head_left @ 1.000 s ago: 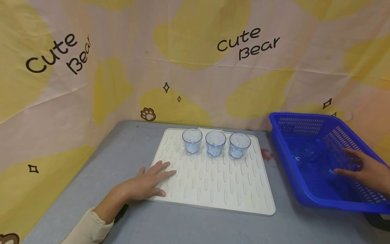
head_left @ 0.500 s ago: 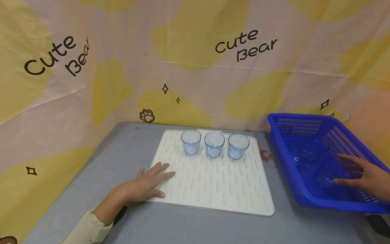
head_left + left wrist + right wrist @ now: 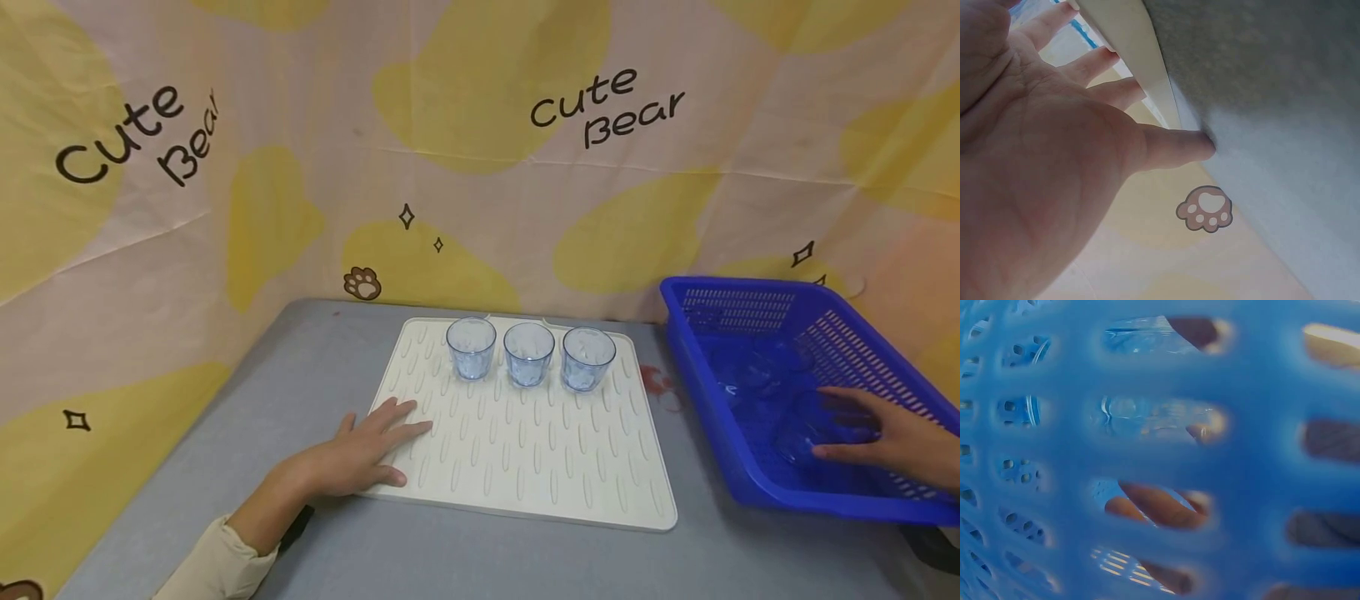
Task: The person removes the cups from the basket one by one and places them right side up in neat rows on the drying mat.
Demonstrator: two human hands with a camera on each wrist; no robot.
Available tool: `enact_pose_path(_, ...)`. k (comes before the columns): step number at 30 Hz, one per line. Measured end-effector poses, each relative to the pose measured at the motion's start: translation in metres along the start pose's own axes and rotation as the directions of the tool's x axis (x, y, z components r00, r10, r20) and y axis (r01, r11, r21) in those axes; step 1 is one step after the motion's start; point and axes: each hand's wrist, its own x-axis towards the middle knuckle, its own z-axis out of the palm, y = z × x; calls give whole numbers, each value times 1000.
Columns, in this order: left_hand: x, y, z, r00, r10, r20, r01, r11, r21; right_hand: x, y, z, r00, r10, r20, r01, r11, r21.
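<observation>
My left hand [image 3: 358, 454] rests with spread fingers on the left edge of a white ridged drying mat [image 3: 540, 467]. In the left wrist view, its thumb touches the grey tabletop beside the mat. Three clear bluish glasses stand upright in a row on the mat's far part: a left glass [image 3: 472, 350], a middle glass [image 3: 529, 357] and a right glass [image 3: 588, 360]. Inside the blue basket [image 3: 757, 487], my right hand [image 3: 892, 437] has its thumb and fingers round a clear glass [image 3: 798, 429]. The basket's slotted wall hides much of that hand in the right wrist view.
More clear glassware [image 3: 757, 371] lies toward the back of the basket, its outlines hard to make out. The basket stands to the right of the mat on the grey table [image 3: 300, 383]. A patterned cloth [image 3: 465, 100] hangs behind and at the left.
My right hand has reached a little further left in the basket, its fingers closing about the glass, which sits lower than a second ago. My left hand stays on the mat.
</observation>
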Motion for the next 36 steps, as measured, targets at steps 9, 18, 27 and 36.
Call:
enact_pose_path(9,0,0,-1,1000,9,1,-9,1000,-4,-5,-1,3,998,-27,-53,28,999,16)
enact_pose_path(18,1,0,1,1000,6,3,-6,1000,4,-13,-15,2,994,-51,-101,61,993,96)
enact_pose_path(27,0,-3,1,1000,22,-4,-22,1000,-8,-17,-33,3,985,-61,-159,93,975,203)
enact_pose_path(36,-1,-1,0,1000,20,-3,-20,1000,-1,-19,-37,11,951,-130,-281,194,957,215)
